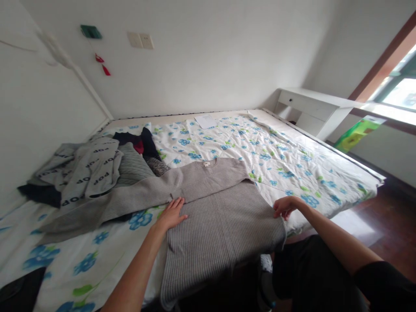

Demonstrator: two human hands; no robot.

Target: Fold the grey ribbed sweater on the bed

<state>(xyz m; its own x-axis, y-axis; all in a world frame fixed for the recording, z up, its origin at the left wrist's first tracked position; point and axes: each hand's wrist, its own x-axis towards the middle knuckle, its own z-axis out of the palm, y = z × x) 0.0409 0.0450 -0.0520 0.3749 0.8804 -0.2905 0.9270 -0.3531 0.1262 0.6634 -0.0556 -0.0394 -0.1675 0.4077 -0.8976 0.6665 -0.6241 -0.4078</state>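
A grey ribbed sweater (217,208) is laid flat at the near edge of the bed (292,164), on a floral sheet. The left hand (171,214) is pressed flat on it, fingers extended, near the left armpit seam. The right hand (285,206) is curled at the sweater's right edge, pinching the fabric. A heap of clothes (94,169) is piled just beside the outstretched left sleeve. A white desk (312,108) is set well apart, by the window.

Partly hidden clothes and cut-off edges

The grey sweater (214,216) runs past the bottom edge; the clothes pile (94,169) hides one sleeve's end.
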